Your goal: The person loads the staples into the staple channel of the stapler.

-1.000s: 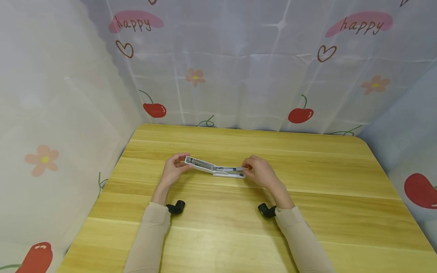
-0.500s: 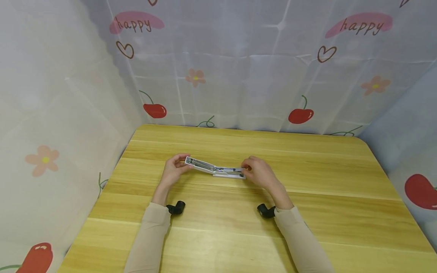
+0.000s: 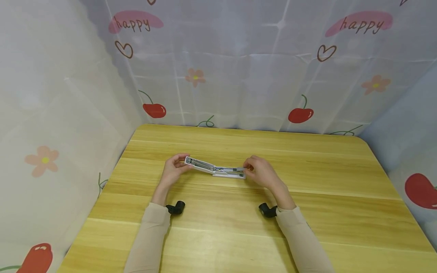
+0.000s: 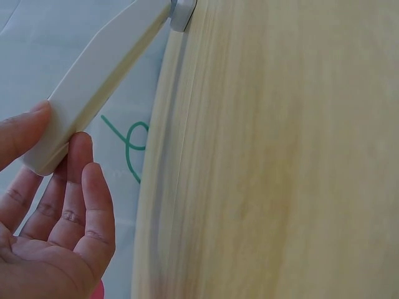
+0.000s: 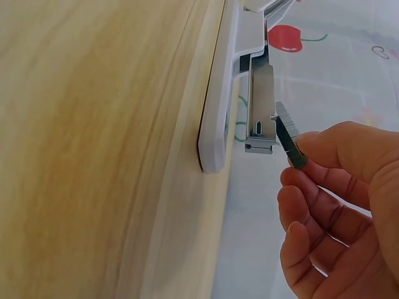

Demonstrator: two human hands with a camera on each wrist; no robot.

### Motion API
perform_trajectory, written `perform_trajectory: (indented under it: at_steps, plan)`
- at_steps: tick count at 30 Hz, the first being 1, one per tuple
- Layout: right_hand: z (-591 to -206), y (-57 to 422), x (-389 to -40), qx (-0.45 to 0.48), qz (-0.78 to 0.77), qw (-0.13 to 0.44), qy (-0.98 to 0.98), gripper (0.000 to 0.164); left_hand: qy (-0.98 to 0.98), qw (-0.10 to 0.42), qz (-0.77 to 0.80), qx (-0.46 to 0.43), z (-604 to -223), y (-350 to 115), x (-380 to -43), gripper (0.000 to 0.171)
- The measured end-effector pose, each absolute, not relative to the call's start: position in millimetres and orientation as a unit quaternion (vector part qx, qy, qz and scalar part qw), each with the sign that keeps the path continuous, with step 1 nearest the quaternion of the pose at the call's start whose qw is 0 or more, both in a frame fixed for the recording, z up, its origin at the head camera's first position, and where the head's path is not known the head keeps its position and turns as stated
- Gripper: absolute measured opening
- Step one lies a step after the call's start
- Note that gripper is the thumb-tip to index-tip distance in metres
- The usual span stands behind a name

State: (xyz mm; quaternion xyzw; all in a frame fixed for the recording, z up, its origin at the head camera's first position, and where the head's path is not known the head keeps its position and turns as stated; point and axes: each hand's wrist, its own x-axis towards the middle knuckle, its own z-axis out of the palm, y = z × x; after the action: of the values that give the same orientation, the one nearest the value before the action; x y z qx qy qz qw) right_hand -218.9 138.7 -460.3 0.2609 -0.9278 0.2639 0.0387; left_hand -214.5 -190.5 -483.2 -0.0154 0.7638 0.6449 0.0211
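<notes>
Left hand point(image 3: 172, 170) pinches the outer end of the cover point(image 4: 100, 75) of a white stapler point(image 3: 214, 170), with the thumb on one face and fingertips against the other; the remaining fingers are loosely bent. Right hand point(image 3: 261, 172) is nearly closed at thumb and forefinger, which grip a short strip of staples point(image 5: 290, 136) near its lower end; its other fingers are half curled.

The stapler is situated over the middle of the desk point(image 3: 218, 235), between the two hands, and is unfolded at its hinge. Its cover slopes upward toward the left hand, inner side exposed in the head view. Its base point(image 5: 216, 118) extends toward the right hand, with the metal magazine point(image 5: 260, 103) raised clear of it at the free end. The staple strip is held tilted just beside the magazine; contact between the two cannot be confirmed.

A black wrist mount point(image 3: 176, 207) projects from the left cuff, and a matching black fitting point(image 3: 267, 211) from the right. Beige sleeves point(image 3: 146, 239) cover both forearms. Behind the desk hangs a pale printed cloth point(image 3: 239, 83) bearing cherries, flowers and hearts.
</notes>
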Motion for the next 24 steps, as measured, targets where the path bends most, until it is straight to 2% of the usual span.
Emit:
perform_trajectory:
  at_steps: [24]
  plan:
    - [-460.6, 134.8, -221.4, 0.279, 0.251, 0.026, -0.927, 0.007, 0.765, 0.023, 0.643, -0.006, -485.6, -192.4, -214.3, 0.048]
